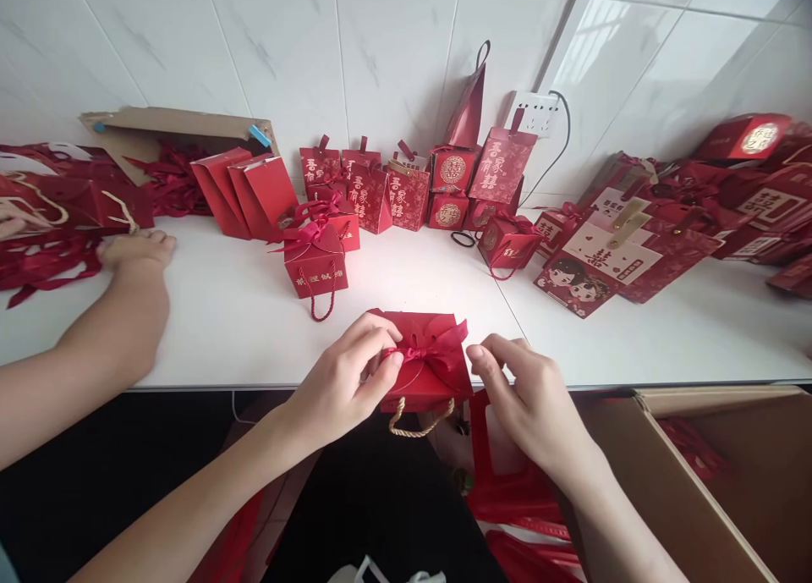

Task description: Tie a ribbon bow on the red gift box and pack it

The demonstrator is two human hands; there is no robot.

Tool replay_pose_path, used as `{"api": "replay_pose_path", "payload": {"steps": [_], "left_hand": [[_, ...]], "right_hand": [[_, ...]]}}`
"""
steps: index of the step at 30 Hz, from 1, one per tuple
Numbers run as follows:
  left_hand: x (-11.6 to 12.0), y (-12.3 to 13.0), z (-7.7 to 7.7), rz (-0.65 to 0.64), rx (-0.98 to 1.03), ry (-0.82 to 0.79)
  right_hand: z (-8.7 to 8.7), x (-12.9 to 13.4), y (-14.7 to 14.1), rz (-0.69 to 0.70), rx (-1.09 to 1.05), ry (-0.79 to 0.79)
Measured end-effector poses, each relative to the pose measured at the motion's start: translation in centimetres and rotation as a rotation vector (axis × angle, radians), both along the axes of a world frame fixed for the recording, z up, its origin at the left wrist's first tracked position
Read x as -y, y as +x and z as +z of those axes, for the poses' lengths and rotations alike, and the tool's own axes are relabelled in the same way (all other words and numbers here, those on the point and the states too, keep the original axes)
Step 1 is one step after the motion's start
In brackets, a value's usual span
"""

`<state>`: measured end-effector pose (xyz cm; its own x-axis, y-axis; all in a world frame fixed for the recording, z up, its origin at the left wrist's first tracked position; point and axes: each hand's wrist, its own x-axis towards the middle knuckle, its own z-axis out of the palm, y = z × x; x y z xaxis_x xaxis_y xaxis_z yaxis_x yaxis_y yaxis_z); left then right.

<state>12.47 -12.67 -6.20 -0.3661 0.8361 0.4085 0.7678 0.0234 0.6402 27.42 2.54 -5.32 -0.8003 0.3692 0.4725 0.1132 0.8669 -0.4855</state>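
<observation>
White tabletop (222, 329), roomy beyond red box (426, 387) at edge (209, 387); left hand (348, 367) tight on bow (422, 354), right hand (529, 397) half-spread.

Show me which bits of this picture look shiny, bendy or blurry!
In the head view, pale window-like glare shines on the right-hand tiles; in the same head view, tile lines fan outward toward the top, like wide-lens stretching; also in the head view, far-left ribbons look soft, while the middle bow looks clearer.

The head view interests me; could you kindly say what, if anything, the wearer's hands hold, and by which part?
The left hand pinches the ribbon bow by its left side; the right hand appears to hold nothing.
</observation>
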Motion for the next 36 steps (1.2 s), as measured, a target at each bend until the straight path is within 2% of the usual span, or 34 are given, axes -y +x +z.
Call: {"api": "replay_pose_path", "payload": {"steps": [5, 10, 17, 21, 25, 31, 36], "left_hand": [[0.1, 0.1, -0.3, -0.005, 0.027, -0.001], [0.4, 0.1, -0.3, -0.030, 0.080, -0.047], [0.1, -0.8, 0.1, -0.103, 0.292, -0.090], [-0.3, -1.6, -0.5, -0.128, 0.353, -0.073], [-0.3, -1.9, -1.2, -0.107, 0.361, -0.058], [0.0, -2.2, -0.7, -0.133, 0.424, -0.117], [0.0, -2.6, -0.7, -0.103, 0.366, -0.134]], "right_hand": [[0.4, 1.3, -0.5, 0.058, 0.138, -0.335], [0.3, 0.6, -1.1, 0.085, 0.216, -0.571], [-0.4, -2.2, -1.8, 0.348, 0.239, -0.977], [-0.6, -3.0, -2.2, 0.400, 0.223, -1.103], [-1.2, -3.5, -2.3, 0.430, 0.224, -1.160], [-2.2, -4.0, -2.5, 0.456, 0.204, -1.298], [-2.9, -4.6, -2.7, 0.496, 0.194, -1.427]]}}
